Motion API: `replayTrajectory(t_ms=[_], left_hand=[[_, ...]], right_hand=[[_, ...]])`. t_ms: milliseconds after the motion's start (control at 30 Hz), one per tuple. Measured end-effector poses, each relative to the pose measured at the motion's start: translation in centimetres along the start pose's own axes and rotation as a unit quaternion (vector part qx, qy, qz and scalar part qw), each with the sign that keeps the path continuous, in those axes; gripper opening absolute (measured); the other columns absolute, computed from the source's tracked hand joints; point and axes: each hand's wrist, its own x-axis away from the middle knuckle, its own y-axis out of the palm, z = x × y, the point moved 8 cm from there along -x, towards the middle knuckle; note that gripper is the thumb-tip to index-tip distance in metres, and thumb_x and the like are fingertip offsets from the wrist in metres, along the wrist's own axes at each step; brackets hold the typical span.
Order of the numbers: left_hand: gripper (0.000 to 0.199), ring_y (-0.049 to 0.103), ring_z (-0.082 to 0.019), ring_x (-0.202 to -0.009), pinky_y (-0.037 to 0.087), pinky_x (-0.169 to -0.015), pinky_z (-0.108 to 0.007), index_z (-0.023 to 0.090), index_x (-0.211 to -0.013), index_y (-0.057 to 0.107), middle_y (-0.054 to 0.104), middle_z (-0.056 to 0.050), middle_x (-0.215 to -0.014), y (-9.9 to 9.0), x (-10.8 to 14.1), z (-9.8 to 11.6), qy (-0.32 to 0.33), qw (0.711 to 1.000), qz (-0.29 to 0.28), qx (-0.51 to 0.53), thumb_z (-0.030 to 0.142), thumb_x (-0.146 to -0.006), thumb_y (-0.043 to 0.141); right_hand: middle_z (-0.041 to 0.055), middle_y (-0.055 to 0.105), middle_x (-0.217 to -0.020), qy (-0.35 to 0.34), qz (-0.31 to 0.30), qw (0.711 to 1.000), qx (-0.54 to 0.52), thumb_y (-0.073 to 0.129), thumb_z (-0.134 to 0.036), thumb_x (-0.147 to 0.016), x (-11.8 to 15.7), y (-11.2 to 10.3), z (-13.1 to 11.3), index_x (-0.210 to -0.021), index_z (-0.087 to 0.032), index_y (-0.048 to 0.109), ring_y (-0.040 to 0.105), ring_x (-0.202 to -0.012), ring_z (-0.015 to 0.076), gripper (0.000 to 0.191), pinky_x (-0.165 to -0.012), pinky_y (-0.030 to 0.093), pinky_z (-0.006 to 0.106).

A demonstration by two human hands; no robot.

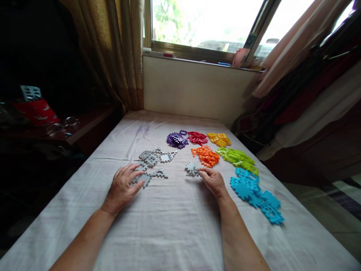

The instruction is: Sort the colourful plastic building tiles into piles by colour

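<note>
Fingers spread, my left hand [124,186] rests on the near left part of a spread of grey toothed pieces [150,159]. To the right, my right hand [212,180] is closed in a pinch on a small grey piece [193,174]. Another grey piece [190,166] is right behind it. Beyond and right of my right hand are piles of toothed pieces: purple [177,140], red [197,137], yellow [219,139], orange [207,156], green [238,158] and blue [255,194].
The pieces lie on a pale cloth surface [169,226]. At left, a dark side table [93,116] holds glasses [59,128] and a red container [39,112]. Curtains [113,49] hang by the window; clothes [318,98] hang at right.
</note>
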Motion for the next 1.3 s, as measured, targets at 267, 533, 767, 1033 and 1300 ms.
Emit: replayTrajectory(t_ms=[267,533,767,1033,1300], left_hand=[[0.029,0.046,-0.037,-0.136,0.026,-0.114,-0.064,0.027,-0.103,0.074,0.061,-0.01,-0.138,1.2,0.3,1.3,0.011,0.993,-0.08,-0.082,0.045,-0.08,0.068],[0.025,0.065,-0.024,-0.113,0.041,-0.11,-0.049,0.026,-0.086,0.074,0.076,-0.005,-0.108,-1.6,-0.8,2.2,0.024,0.998,0.035,0.04,0.04,-0.093,0.054],[0.032,0.065,-0.022,-0.114,0.051,-0.103,-0.041,0.023,-0.085,0.074,0.074,-0.008,-0.112,-0.3,-0.5,2.9,-0.049,0.968,0.02,0.245,0.045,-0.095,0.052],[0.034,0.063,-0.024,-0.119,0.049,-0.106,-0.045,0.025,-0.1,0.075,0.073,-0.007,-0.116,0.9,-0.3,2.7,-0.049,0.982,-0.02,0.183,0.047,-0.095,0.05],[0.031,0.066,-0.023,-0.111,0.049,-0.103,-0.044,0.024,-0.092,0.074,0.075,-0.007,-0.108,-1.3,-0.7,0.2,-0.035,0.995,0.061,0.071,0.043,-0.094,0.049]], right_hand=[[0.0044,0.075,-0.082,-0.06,0.077,0.99,0.107,0.054,-0.05,-0.078,0.1,-1.2,-1.4,-0.077,-0.024,0.075,0.062,-0.064,0.0172,0.034,-0.064,0.048,0.029],[0.0039,0.07,-0.073,-0.223,0.077,0.968,0.087,0.05,-0.037,-0.091,2.7,1.8,-7.2,-0.073,-0.023,0.07,0.062,-0.067,0.0159,0.03,-0.069,0.048,0.027],[0.0038,0.076,-0.089,-0.302,-0.105,0.947,-0.022,0.063,-0.035,-0.085,6.8,8.7,-12.2,-0.102,-0.024,0.071,0.068,-0.082,0.0169,0.021,-0.079,0.052,0.028],[-0.0003,0.068,-0.066,-0.164,-0.074,0.984,0.001,0.053,-0.036,-0.086,4.2,6.2,-9.6,-0.08,-0.022,0.072,0.059,-0.059,0.0126,0.024,-0.059,0.045,0.022],[0.0034,0.071,-0.076,-0.124,0.053,0.979,0.156,0.053,-0.037,-0.085,1.7,2.1,-5.7,-0.1,-0.023,0.075,0.062,-0.071,0.0173,0.03,-0.073,0.048,0.027]])
